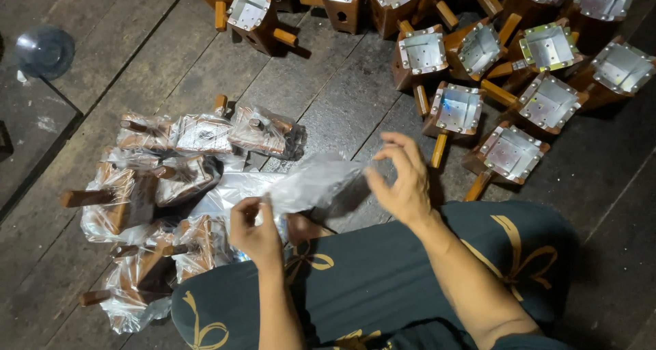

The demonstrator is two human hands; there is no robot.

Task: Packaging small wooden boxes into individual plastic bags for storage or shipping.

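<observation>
On the plank floor (321,97), in front of the person's dark-clothed lap (383,275), a clear plastic bag (301,186) is stretched between both hands. Left hand (254,228) pinches the bag's near edge, fingers closed on the film. Right hand (403,179) is raised at the bag's far end, fingers half curled and spread; whether the fingertips actually grip the film I cannot tell, since the hand is blurred. Beside the left hand lies a pile of wrapped boxes (157,199), brown wooden pieces with peg handles, each in clear plastic. Beyond the right hand stands a cluster of bare boxes (506,76), brown wood with shiny metal-lined openings facing up and short wooden handles sticking out. Another row of them runs along the top edge. A clear dome-shaped object (44,49) sits far left, well apart.
</observation>
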